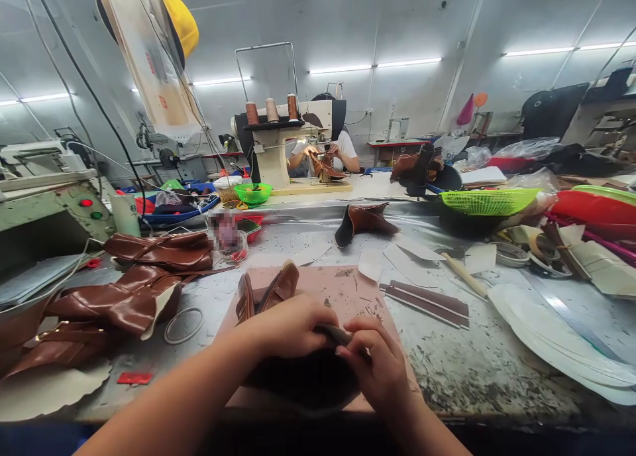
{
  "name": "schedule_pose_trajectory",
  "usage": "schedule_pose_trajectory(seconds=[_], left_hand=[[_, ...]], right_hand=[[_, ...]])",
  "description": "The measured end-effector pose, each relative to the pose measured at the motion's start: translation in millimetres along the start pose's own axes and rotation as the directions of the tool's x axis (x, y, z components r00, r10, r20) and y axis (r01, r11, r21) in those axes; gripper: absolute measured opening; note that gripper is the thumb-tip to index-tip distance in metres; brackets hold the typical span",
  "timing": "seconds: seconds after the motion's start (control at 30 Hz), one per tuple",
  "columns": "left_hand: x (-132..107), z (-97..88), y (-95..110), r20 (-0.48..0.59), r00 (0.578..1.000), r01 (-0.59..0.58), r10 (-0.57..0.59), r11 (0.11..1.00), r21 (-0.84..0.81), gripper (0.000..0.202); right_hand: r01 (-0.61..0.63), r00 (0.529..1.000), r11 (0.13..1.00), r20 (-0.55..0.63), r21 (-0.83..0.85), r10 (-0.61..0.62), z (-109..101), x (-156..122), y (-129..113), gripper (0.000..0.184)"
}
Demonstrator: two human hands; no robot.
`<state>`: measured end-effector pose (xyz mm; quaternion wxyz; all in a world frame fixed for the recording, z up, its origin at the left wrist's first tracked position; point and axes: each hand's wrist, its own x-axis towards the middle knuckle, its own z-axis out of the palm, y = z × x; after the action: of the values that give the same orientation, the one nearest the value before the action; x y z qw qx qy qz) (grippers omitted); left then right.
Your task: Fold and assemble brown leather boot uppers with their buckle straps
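Observation:
My left hand (291, 327) and my right hand (377, 360) are both closed on a dark brown leather piece (308, 376) at the near edge of the table. The fingers of both hands pinch its top edge, close together. The piece lies on a pink work board (342, 290). Brown leather straps (271, 290) rise from the piece just beyond my left hand.
Brown leather boot parts (114, 297) pile at the left beside a metal ring (183, 325). Dark strips (427, 302), white paper patterns (556, 337), a stick (464, 274) and a green basket (489, 199) lie right. Another folded leather piece (365, 221) sits mid-table. A person sews at a machine (293, 144) beyond.

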<state>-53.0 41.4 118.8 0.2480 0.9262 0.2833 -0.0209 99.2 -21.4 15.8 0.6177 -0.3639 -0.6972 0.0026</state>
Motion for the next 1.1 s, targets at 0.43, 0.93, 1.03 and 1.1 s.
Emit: schedule_pose_trajectory(seconds=[0.43, 0.93, 1.03, 1.1], left_hand=[[1.3, 2.0, -9.4, 0.067, 0.997, 0.055, -0.038, 0.959, -0.277, 0.020], [-1.4, 11.5, -3.0, -0.106, 0.993, -0.068, 0.052, 0.985, -0.156, 0.014], [-0.2, 10.5, -4.5, -0.076, 0.997, -0.035, 0.018, 0.972, -0.233, 0.013], [0.0, 8.4, -4.7, -0.054, 0.998, -0.024, 0.011, 0.967, -0.255, 0.016]], right_hand=[[-0.355, 0.934, 0.884, 0.064, 0.304, 0.353, 2.5, -15.8, 3.7, 0.007], [-0.058, 0.994, 0.998, 0.099, 0.038, 0.054, -11.2, 11.3, -15.8, 0.011], [-0.030, 0.993, 0.999, 0.118, 0.035, 0.025, -12.5, 10.3, -13.2, 0.016], [-0.056, 0.988, 0.997, 0.150, 0.062, 0.046, -14.8, 8.6, -11.3, 0.021]])
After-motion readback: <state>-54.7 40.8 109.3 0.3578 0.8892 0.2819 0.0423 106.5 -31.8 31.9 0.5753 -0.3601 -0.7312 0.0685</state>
